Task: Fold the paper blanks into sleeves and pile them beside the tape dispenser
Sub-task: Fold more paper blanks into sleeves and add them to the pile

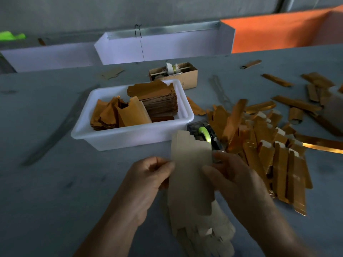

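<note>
Both hands held one brown paper blank (191, 169) above the gray surface (55, 182): the left hand (148, 179) pinched its left edge and the right hand (235, 179) gripped its right edge. Just past the right fingers (217, 156) stood the tape dispenser (204, 132), with a pile of gold sleeves (269, 145) beside it.

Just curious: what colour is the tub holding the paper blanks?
White, plain; the tub shows clearly in the head view.

The light was dim, flat and cool, with soft shadows. Glare caught the gold sleeves (323, 146) at right. Edges bowed with wide-angle distortion, and detail looked smeared.
</note>
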Motion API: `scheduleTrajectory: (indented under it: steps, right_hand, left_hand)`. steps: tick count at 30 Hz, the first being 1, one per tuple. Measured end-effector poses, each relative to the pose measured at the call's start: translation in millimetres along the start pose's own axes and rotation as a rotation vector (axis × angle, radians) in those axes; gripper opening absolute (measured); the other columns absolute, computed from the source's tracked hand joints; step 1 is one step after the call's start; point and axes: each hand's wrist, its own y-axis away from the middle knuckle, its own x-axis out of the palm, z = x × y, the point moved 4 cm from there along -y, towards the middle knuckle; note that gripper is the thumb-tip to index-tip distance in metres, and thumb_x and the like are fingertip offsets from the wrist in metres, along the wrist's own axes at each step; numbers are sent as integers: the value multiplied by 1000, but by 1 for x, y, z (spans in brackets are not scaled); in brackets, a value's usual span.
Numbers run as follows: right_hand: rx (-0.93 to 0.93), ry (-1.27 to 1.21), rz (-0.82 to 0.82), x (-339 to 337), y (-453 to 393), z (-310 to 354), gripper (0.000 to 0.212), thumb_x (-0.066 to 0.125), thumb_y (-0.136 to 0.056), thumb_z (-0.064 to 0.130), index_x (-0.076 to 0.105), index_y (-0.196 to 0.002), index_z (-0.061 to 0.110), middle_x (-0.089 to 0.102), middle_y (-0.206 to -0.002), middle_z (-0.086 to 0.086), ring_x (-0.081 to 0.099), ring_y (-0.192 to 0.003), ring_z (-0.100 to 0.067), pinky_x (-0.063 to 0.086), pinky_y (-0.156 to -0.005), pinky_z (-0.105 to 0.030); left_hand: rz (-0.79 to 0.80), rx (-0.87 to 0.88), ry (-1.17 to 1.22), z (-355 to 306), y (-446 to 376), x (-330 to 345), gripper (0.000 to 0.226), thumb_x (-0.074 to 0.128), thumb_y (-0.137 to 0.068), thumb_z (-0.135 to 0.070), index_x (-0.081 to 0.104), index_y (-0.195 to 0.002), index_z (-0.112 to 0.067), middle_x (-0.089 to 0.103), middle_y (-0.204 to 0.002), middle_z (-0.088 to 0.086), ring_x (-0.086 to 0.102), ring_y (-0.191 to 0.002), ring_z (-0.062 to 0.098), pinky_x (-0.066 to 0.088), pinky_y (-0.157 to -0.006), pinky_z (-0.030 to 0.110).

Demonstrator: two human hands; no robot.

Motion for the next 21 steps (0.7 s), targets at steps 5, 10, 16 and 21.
scheduleTrajectory:
  steps: [5,10,16,21]
  right_hand:
    - [177,-295,82,14,2,-16,15,66,-78,28,62,-93,29,72,-85,10,67,-84,-6,55,-71,-26]
    - [166,-283,150,18,3,-19,7,62,-84,25,63,-89,30,70,-82,12,65,-79,-2,52,-62,-18]
    - [98,-151,97,11,4,-18,9,62,-86,21,66,-81,27,68,-74,3,63,-68,-6,53,-61,-24]
    - [39,-57,52,8,7,-12,8,62,-83,33,60,-87,26,60,-65,5,57,-55,-2,42,-51,-15]
  left_hand:
    - [108,-14,20,-1,8,13,28,73,-65,-40,69,-80,-17,71,-77,1,66,-71,12,49,-61,22]
    - [61,-18,-32,1,8,21,28,77,-75,-28,69,-102,-26,75,-89,-9,70,-82,5,53,-67,19]
    - [7,-18,-63,5,6,27,16,77,-78,-25,70,-91,-27,75,-83,-5,71,-79,13,59,-77,40]
    - [-78,19,-101,3,6,32,13,76,-76,-23,69,-87,-26,73,-81,-4,70,-77,15,58,-76,46]
